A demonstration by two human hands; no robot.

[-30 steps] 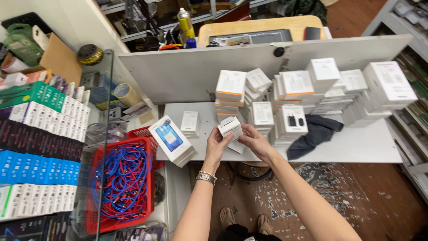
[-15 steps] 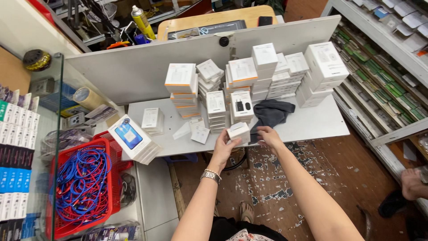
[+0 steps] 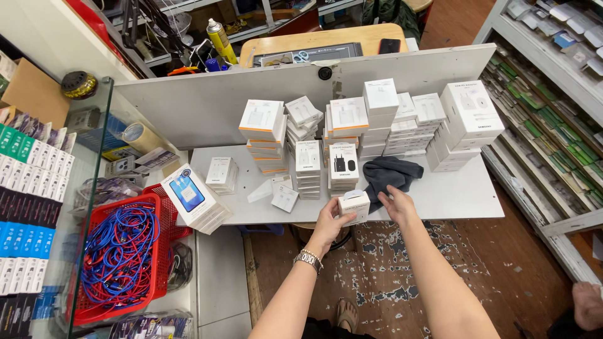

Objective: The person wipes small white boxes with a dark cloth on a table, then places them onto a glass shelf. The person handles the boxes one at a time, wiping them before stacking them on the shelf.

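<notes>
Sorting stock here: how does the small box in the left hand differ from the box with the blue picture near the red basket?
The small white box is held in the left hand with its top flap open; the box with the blue picture lies shut and tilted atop a stack. The held box looks smaller and plain-faced; the other shows a blue picture. Both are white cardboard cartons at the white table.

Both forearms reach forward and up from bottom of view, bare, converging toward the middle. Left hand (image 3: 331, 220) wrist carries a metal watch band; fingers curled up, thumb and fingertips closed in a grip, palm facing right. Right hand (image 3: 397, 204) sits just beside it, slightly further out, palm down, fingers loosely spread and bent, holding nothing. Hands near each other, not touching. Elbows out of view.
</notes>
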